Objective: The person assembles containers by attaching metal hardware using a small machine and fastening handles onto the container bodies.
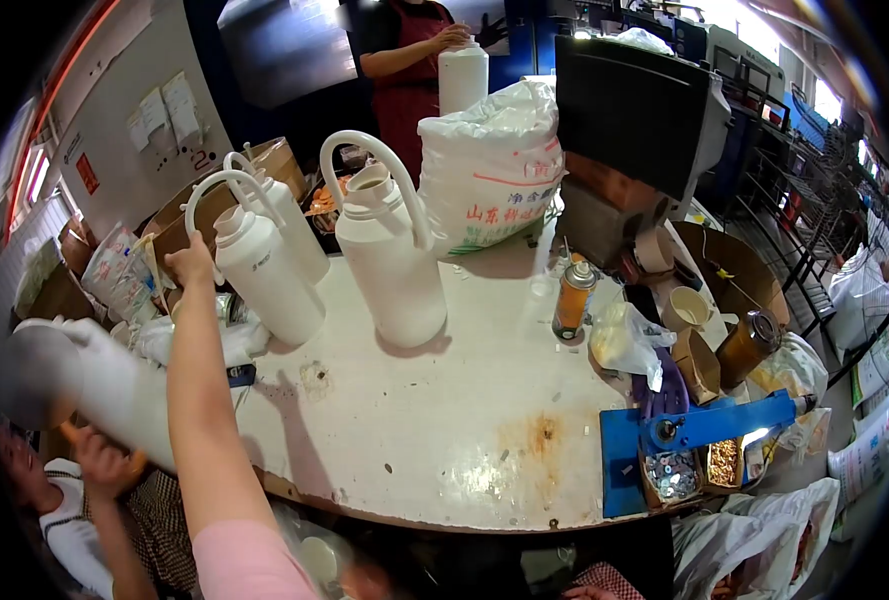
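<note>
My left hand (192, 262), on a bare forearm with a pink sleeve, is closed around the handle of a white jug (269, 280) at the left of the table. The jug stands slightly tilted in view, its neck open. A second white jug (304, 235) is just behind it, and a third, larger one (389, 270) stands to its right with its handle raised. At the bottom edge, a blurred patch of skin (366, 580) appears to be my right hand; its fingers cannot be made out.
At the left, a co-worker's hand (104, 460) is near a blurred white jug (114, 380). Across the table (444, 420), a person in an apron touches another jug (462, 80). A white sack (489, 170), spray can (574, 300), and blue tool (719, 425) beside parts boxes occupy the table.
</note>
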A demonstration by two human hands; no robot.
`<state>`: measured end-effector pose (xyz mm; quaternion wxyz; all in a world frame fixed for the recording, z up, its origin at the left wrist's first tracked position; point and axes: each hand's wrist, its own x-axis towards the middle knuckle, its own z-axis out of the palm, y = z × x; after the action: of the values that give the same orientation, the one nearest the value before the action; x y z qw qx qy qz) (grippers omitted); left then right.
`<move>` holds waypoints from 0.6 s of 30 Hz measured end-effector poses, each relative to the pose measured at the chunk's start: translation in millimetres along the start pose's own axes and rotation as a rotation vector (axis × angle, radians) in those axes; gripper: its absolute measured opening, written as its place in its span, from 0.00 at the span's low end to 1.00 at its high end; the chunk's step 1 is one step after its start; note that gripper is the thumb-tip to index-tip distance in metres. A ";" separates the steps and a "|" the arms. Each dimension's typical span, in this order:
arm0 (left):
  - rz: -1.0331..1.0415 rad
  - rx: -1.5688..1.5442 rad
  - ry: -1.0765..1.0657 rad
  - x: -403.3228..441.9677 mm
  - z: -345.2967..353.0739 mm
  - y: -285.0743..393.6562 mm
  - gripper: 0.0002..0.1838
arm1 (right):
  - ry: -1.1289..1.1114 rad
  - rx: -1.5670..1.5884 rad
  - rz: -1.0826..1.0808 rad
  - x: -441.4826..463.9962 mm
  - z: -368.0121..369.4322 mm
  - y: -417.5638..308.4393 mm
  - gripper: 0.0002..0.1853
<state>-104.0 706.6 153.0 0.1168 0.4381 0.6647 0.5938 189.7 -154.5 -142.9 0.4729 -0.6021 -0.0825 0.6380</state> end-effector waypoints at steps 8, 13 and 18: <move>0.316 -0.224 -0.544 98.0 11.8 -10.0 0.29 | 0.142 0.015 0.025 18.1 11.5 11.1 0.24; 0.299 -0.350 -0.381 -60.2 -24.6 16.4 0.16 | -0.032 -0.025 -0.073 18.0 25.0 2.0 0.19; 0.273 -0.522 -0.302 -218.8 -167.7 82.4 0.18 | -0.173 -0.101 -0.168 -7.8 64.2 -54.3 0.15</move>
<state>-51.9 426.2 191.5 0.2417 0.5618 0.4004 0.6824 161.4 -100.9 -84.1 0.4850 -0.5586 -0.2054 0.6407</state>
